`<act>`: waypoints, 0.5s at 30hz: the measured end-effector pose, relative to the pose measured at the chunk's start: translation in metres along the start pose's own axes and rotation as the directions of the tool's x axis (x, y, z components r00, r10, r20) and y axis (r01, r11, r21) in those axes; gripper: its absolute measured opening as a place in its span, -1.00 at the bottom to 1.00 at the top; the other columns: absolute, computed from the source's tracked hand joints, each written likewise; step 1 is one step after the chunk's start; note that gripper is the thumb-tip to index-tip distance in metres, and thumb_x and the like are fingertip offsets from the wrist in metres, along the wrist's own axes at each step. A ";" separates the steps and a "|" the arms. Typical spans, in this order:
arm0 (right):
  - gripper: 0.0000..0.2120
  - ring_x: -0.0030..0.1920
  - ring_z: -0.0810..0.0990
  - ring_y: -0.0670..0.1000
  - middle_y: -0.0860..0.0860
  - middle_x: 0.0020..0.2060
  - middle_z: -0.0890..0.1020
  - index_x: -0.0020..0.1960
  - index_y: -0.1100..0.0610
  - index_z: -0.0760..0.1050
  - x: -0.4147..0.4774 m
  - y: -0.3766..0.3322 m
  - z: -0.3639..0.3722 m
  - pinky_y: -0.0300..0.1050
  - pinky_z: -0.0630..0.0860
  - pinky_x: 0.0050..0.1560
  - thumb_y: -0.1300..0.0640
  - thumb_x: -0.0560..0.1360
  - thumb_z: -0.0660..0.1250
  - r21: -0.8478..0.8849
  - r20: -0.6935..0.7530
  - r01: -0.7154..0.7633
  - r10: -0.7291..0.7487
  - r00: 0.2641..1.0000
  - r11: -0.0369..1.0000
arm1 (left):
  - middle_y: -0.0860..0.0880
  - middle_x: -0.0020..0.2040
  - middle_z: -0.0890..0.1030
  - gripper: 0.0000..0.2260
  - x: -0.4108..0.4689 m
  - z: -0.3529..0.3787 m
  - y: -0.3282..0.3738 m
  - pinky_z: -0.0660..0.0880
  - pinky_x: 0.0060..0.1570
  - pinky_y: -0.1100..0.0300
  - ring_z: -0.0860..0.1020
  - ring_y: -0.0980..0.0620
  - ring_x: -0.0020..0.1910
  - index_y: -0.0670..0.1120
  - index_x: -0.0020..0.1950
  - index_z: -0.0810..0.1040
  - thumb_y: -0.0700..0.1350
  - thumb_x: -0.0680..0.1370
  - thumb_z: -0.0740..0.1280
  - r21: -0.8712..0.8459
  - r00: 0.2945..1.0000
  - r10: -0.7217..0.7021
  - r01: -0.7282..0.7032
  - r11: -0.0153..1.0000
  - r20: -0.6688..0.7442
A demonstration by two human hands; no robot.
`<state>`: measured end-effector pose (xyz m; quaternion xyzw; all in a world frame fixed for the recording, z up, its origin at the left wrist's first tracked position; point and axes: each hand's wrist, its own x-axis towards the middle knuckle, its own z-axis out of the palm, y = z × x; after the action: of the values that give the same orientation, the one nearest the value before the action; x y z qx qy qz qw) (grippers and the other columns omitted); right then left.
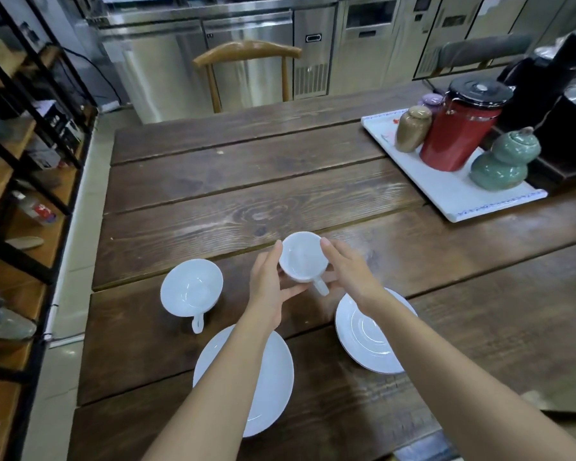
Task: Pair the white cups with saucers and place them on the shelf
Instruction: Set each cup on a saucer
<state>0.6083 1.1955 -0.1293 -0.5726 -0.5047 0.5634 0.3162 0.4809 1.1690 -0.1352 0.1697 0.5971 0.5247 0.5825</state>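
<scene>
A: Where are the cups right now?

B: One cup (302, 257) is held between both hands above the middle of the wooden bench (246, 181), its handle pointing back toward the person. The left hand (269, 281) cradles its left side with fingers (291, 292) curled under the base, and the right hand (350, 267) presses against its right side. So both sets of fingers are closed around that cup.

A: And the other one?

B: The second cup (191, 287) stands upright on the bench toward the left edge, handle also facing the near edge. Nothing touches it.

A: Saucers?

B: Two. The left saucer (273, 371) lies near the front edge, partly covered by the left forearm. The right saucer (368, 334) lies just right of it, with the right forearm crossing over its upper part. Both sit bare on the wood, apart from each other and from the standing cup.

A: Where's the shelf?

B: The shelf (17, 181), black frame with wooden boards, runs along the left side beyond the bench's left edge, with assorted items on it, too blurred to identify.

A: Anything else on the bench?

B: A white tray (459, 197) at the far right corner holds a red canister (459, 128), a brown jar (413, 128) and a green gourd-shaped jar (502, 161). A wooden chair (246, 53) stands beyond the far edge.
</scene>
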 end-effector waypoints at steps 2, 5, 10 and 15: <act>-0.62 0.05 0.60 0.13 0.08 0.06 0.58 0.23 0.12 0.46 -0.009 0.001 -0.015 0.01 0.57 -0.05 -0.11 0.58 0.14 0.004 -0.042 0.027 -0.027 0.999 1.000 | -0.10 0.11 0.58 -0.77 -0.008 0.012 0.000 0.62 -0.15 0.01 0.58 -0.10 0.09 -0.02 0.14 0.49 0.07 0.57 0.25 0.039 0.999 0.013 -0.015 0.999 0.031; -0.66 -0.08 0.58 0.05 0.04 -0.02 0.59 0.17 0.11 0.48 -0.026 0.014 -0.036 -0.08 0.54 -0.17 -0.11 0.58 0.16 0.007 -0.125 0.043 -0.042 0.991 0.999 | -0.15 0.12 0.59 -0.81 -0.021 0.029 -0.010 0.63 -0.07 -0.09 0.60 -0.13 0.08 -0.03 -0.01 0.51 0.08 0.56 0.27 0.085 0.997 -0.019 0.013 0.996 0.074; -0.69 -0.09 0.57 -0.01 0.02 -0.05 0.56 -0.01 0.11 0.48 -0.056 0.042 -0.059 -0.14 0.52 -0.28 -0.13 0.56 0.18 0.045 -0.254 -0.003 0.015 0.967 0.999 | -0.17 0.07 0.58 -0.80 -0.039 0.053 -0.038 0.63 -0.15 -0.04 0.59 -0.18 0.09 -0.06 -0.08 0.48 0.07 0.55 0.28 0.175 0.988 -0.118 0.100 0.979 0.094; -0.69 -0.12 0.55 -0.02 -0.04 -0.15 0.53 -0.12 0.06 0.44 -0.070 0.060 -0.070 -0.16 0.50 -0.31 -0.16 0.57 0.13 0.076 -0.284 -0.073 0.092 0.954 0.994 | -0.12 0.02 0.54 -0.79 -0.049 0.067 -0.060 0.62 -0.10 -0.08 0.59 -0.15 0.01 -0.05 -0.10 0.46 0.09 0.54 0.29 0.208 0.980 -0.180 0.159 0.965 0.089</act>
<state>0.6988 1.1275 -0.1506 -0.6585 -0.4104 0.5030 0.3808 0.5766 1.1344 -0.1440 0.2036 0.6269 0.4002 0.6366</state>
